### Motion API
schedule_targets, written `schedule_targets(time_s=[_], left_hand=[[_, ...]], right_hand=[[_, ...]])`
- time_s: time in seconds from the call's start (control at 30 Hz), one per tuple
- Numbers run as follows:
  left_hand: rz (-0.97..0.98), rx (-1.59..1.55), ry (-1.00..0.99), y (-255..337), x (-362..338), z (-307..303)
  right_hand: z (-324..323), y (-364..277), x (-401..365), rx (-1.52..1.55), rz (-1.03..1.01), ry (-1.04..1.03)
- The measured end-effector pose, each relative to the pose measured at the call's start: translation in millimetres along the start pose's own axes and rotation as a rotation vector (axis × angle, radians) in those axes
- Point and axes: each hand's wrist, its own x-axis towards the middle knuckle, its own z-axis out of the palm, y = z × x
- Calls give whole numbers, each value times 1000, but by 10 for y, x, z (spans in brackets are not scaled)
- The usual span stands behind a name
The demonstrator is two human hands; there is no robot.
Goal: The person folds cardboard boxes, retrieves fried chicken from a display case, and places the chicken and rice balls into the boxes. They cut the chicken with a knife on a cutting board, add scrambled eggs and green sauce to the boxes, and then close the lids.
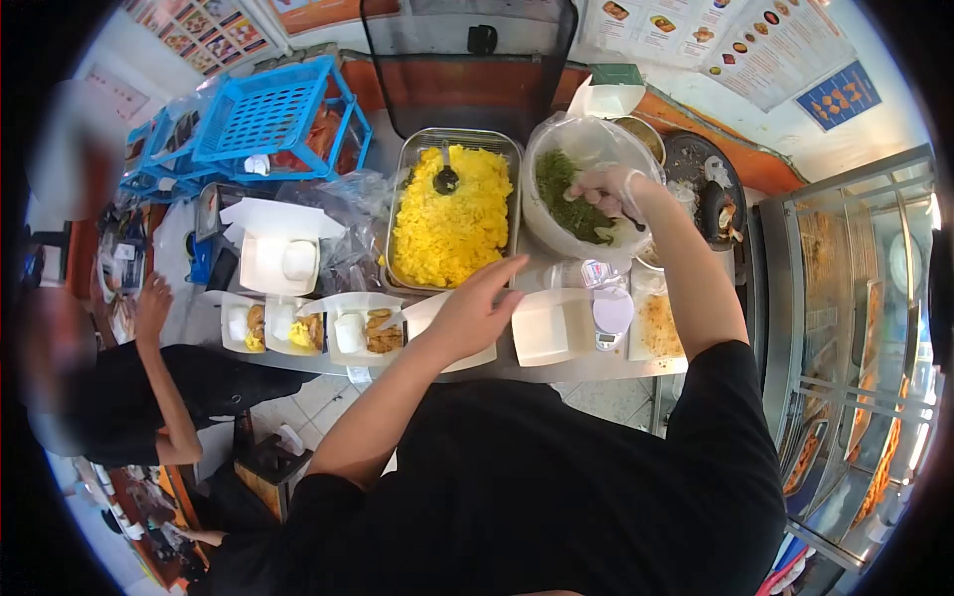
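- The right hand [608,187] is down in the greens [566,209]. Its fingers are bunched together on them. I cannot tell if the grip has any greens in it.
- The greens sit in a clear bag [556,139] at the back of the counter [576,370], to the right of the middle.
- The left hand [475,306] is over an open white box [425,316] at the front of the counter. Its grip is wide, with the fingers out flat, and it holds nothing.
- Just right of that box is one more white box [545,330], and beside that a small scale [611,313].
- Left of the bag is a metal tray [405,169] full of yellow rice [452,223]. A dark spoon [446,177] sticks in the rice.
- To the left of the left hand there are three open boxes with food in them [368,333] [293,330] [243,326].
- Right of the bag is a dark pan [711,189].
- Blue crates [263,114] are stacked at the back left.
- Another person stands on the left side, with a hand [151,303] near the counter.
- A glass case [855,298] stands on the right.
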Motion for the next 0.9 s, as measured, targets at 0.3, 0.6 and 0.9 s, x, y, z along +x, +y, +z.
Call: schedule_targets(time_s=[0.3,0.6,0.9], left_hand=[[-490,-335,770,-1175,-2138,-1297],[-839,-696,795,-2178,-3688,-2069],[-858,-759,337,-2532,-3915,-2344]], right_hand=[[128,-125,-535,34,43,574],[1960,-368,-1003,78,-83,504],[4120,-138,-547,145,-78,187]])
